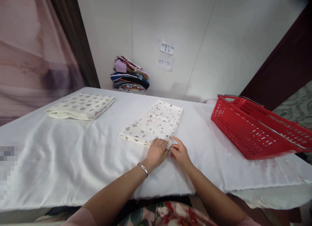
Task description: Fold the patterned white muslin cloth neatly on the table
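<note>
A white cloth with small printed plant motifs (pixel 156 120) lies folded into a rectangle in the middle of the table. At its near right corner, my left hand (pixel 157 151) rests on the edge with its fingers bent over the fabric. My right hand (pixel 180 153) pinches the gathered corner of the same cloth between thumb and fingers. Both hands are close together, almost touching. On the left of the table sits another folded cloth (pixel 81 105), cream with grey-green prints, apart from my hands.
A red plastic basket (pixel 253 135) with metal handles stands on the right. Behind the table is a stack of folded fabrics (pixel 130 77). Two paper notes (pixel 166 62) are stuck to the wall. White sheeting (pixel 73 167) covers the table, with wrinkles at left.
</note>
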### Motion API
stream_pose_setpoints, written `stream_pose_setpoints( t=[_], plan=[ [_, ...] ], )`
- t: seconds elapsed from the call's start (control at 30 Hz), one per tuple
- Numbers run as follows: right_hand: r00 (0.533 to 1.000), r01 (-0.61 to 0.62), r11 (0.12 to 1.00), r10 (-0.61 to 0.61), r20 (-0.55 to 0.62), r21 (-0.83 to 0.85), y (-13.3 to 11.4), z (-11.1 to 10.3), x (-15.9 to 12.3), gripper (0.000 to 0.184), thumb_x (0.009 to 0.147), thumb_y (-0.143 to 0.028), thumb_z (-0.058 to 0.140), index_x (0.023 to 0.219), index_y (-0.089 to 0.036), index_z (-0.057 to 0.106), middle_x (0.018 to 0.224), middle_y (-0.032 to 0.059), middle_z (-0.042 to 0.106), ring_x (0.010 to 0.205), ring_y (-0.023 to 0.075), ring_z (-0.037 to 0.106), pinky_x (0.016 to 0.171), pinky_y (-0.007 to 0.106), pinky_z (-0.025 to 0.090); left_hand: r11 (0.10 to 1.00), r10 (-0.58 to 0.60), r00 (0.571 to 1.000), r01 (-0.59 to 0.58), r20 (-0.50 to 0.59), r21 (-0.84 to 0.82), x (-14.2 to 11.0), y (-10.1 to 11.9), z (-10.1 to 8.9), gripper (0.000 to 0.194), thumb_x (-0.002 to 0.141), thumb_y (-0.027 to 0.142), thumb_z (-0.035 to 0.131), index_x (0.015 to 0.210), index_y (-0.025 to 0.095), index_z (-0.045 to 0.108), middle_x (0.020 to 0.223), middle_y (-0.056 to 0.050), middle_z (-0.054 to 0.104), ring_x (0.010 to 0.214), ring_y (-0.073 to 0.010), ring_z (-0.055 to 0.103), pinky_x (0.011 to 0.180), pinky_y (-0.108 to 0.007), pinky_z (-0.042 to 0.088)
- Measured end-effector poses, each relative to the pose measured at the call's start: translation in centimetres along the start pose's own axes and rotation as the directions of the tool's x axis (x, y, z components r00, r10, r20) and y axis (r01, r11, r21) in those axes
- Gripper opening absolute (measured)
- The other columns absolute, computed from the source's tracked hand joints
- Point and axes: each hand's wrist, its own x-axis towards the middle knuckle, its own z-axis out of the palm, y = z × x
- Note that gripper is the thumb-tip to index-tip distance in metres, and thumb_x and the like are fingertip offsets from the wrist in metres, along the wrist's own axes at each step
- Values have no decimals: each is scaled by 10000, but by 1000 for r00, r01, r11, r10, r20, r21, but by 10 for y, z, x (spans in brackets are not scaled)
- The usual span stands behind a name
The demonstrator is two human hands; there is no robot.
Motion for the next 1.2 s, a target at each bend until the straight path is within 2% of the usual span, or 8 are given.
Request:
stream_pose_setpoints(
  t=[0.37,0.43,0.53,0.6,0.67,0.77,0.97,1.2],
  plan=[
    [985,156,963,-134,113,-218,10,-12,-3,470,790,-234,434,1260,-222,407,826,-4,639,539,122,583,517,253,479,999,21,1000,-21,-7,34,-6,1,-5,142,814,165,479,932,186,554,889,-52,606,885,-212,519,814,-382,379],
    [960,277,870,-233,156,-407,10,-16,-5,495,788,-182,414,1279,-246,403,915,8,647,641,136,611,629,282,512,999,22,1000,-22,5,44,-7,2,-6,142,820,166,471,932,191,554,888,-43,605,881,-206,521,816,-377,379],
    [891,426,579,-402,211,-696,4,-21,-6,531,778,-132,416,1293,-263,409,1076,51,593,914,185,588,761,321,507,999,24,1000,-24,0,36,-6,2,-7,163,839,165,439,951,194,554,901,-41,603,892,-199,521,822,-371,377],
    [844,478,414,-461,275,-775,-2,-22,-3,529,780,-127,428,1292,-261,417,1187,77,523,1013,203,544,791,327,504,999,24,1000,-24,-8,34,-6,3,-6,166,845,177,432,955,187,556,907,-47,601,893,-199,519,829,-371,373],
    [800,556,338,-465,379,-759,-5,-21,1,506,787,-125,432,1276,-255,431,1242,75,492,1055,199,523,827,321,496,999,24,1000,-24,-10,36,-6,3,-5,148,837,191,451,934,177,562,902,-50,600,886,-199,516,836,-368,368],
    [751,638,324,-461,472,-699,-8,-19,11,415,799,-113,400,1178,-245,505,1154,49,570,1033,184,542,838,309,489,1000,7,1000,-6,-10,23,-7,3,-5,131,831,214,472,917,175,563,894,-41,601,877,-188,513,826,-346,367],
    [733,656,357,-511,449,-665,-17,-19,29,279,827,-157,380,1005,-239,577,997,24,635,904,168,596,755,283,493,987,-148,989,148,4,60,-8,-17,-17,138,809,247,500,919,192,562,908,-37,594,899,-189,506,801,-334,360],
    [792,584,504,-524,313,-636,-34,-17,41,231,795,-224,447,983,-225,580,939,22,637,764,156,592,690,270,472,939,-299,954,292,14,184,-9,-60,-37,205,735,164,509,930,186,566,977,-65,585,962,-215,488,834,-359,343]
  ],
)
